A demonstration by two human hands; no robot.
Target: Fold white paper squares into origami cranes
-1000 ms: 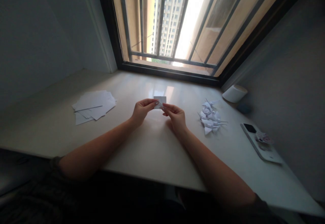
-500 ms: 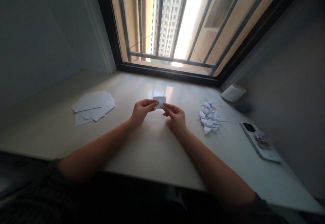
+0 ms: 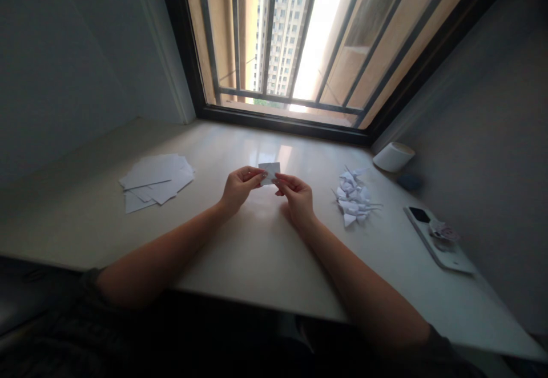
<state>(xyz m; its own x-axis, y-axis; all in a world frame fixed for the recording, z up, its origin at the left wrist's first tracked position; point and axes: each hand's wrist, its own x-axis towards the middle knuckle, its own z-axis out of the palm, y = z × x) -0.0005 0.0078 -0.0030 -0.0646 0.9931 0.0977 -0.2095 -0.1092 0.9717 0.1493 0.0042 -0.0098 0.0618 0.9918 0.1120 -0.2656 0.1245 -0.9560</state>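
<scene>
Pale tabletop [image 3: 257, 252]; small paper [image 3: 270, 168] pinched between left fingers [image 3: 255, 180], right fingers [image 3: 286, 185].

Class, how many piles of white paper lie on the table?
2: a loose pile of flat, white paper sheets on the left; a heap of small, folded, white paper shapes on the right. Overlap may hide pieces within each.

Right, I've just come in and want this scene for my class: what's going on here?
A person at a pale table has both hands on one small piece of white paper: the left hand and the right hand pinch it from either side. To the left lies a loose stack of white sheets; to the right, a heap of folded white paper shapes. Beyond the hands is a barred window.
</scene>
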